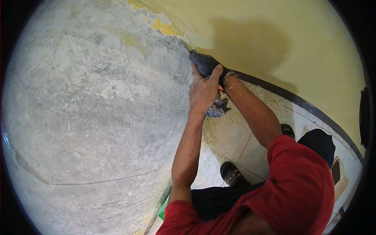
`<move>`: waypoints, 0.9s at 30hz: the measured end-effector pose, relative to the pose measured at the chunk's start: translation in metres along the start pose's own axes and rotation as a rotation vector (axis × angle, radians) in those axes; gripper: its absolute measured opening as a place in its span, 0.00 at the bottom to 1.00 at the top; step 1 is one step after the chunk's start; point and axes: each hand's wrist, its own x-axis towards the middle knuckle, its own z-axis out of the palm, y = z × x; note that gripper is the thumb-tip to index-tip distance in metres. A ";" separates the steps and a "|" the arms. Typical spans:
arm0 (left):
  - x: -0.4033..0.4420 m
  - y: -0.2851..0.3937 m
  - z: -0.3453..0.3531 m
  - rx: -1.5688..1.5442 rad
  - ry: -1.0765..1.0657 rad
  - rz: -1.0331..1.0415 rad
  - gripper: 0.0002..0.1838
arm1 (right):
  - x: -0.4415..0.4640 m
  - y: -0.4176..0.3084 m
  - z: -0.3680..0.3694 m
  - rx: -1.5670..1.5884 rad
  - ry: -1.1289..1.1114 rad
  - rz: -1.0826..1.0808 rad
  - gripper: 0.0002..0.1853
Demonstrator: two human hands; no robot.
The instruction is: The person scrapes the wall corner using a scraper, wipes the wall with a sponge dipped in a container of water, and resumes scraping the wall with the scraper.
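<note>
My left hand point(202, 93) is bare and dusty. Its thumb and index finger are closed against the dark glove on my right hand point(205, 64), at the corner where the grey wall point(98, 98) meets the yellow wall point(305, 47). The gloved fingers look curled, with their tips hidden. A small orange piece point(220, 88) shows between my wrists. Whatever the two hands grip is mostly hidden. Below my left hand, a crumpled grey-blue item point(215, 111) shows beside a dark piece.
Tiled floor point(223, 135) with dust and crumbs lies below my hands. A dark skirting point(290, 96) follows the yellow wall. My shoes point(230, 173) stand on the tiles. A green object point(161, 212) is partly visible by my left sleeve. Yellow paint remnants point(162, 26) edge the grey wall.
</note>
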 end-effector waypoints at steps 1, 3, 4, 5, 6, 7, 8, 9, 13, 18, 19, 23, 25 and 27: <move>-0.002 0.006 -0.003 -0.091 0.009 -0.084 0.38 | 0.001 0.004 0.006 -0.020 0.084 0.004 0.26; -0.002 0.002 -0.003 -0.178 0.023 -0.175 0.37 | 0.002 0.010 -0.001 -0.001 0.084 0.031 0.26; 0.001 -0.001 -0.001 -0.189 0.055 -0.143 0.35 | 0.006 0.012 -0.003 0.013 0.081 0.048 0.26; 0.005 -0.004 0.001 -0.200 0.085 -0.106 0.34 | 0.013 0.011 -0.004 0.016 0.080 0.049 0.26; 0.012 -0.008 0.001 -0.197 0.080 -0.110 0.34 | 0.021 0.009 -0.006 0.008 0.072 0.070 0.26; 0.014 0.002 -0.006 -0.306 -0.001 -0.170 0.34 | 0.024 0.010 -0.008 -0.001 0.069 0.092 0.25; 0.018 0.009 -0.010 -0.419 -0.081 -0.227 0.33 | 0.020 0.007 -0.002 -0.002 0.075 0.090 0.25; 0.021 0.011 -0.008 -0.441 -0.103 -0.302 0.32 | 0.011 -0.001 0.015 -0.001 0.146 0.062 0.25; 0.019 0.005 0.009 -0.298 0.062 -0.124 0.33 | -0.011 -0.011 0.027 -0.038 0.155 -0.026 0.23; -0.008 0.018 -0.004 -0.463 -0.015 -0.149 0.34 | -0.015 -0.006 0.024 -0.017 0.178 0.040 0.25; -0.007 0.014 -0.003 -0.459 -0.008 -0.151 0.34 | -0.013 -0.004 0.015 -0.368 0.007 -0.069 0.25; 0.001 0.008 0.007 -0.310 0.080 -0.143 0.33 | -0.024 -0.011 0.033 -0.177 0.182 0.028 0.24; 0.004 0.009 0.011 -0.327 0.079 -0.159 0.33 | -0.024 -0.009 0.026 -0.153 0.197 -0.016 0.24; 0.007 0.009 0.015 -0.303 0.106 -0.157 0.32 | -0.020 -0.013 0.022 -0.136 0.216 -0.064 0.24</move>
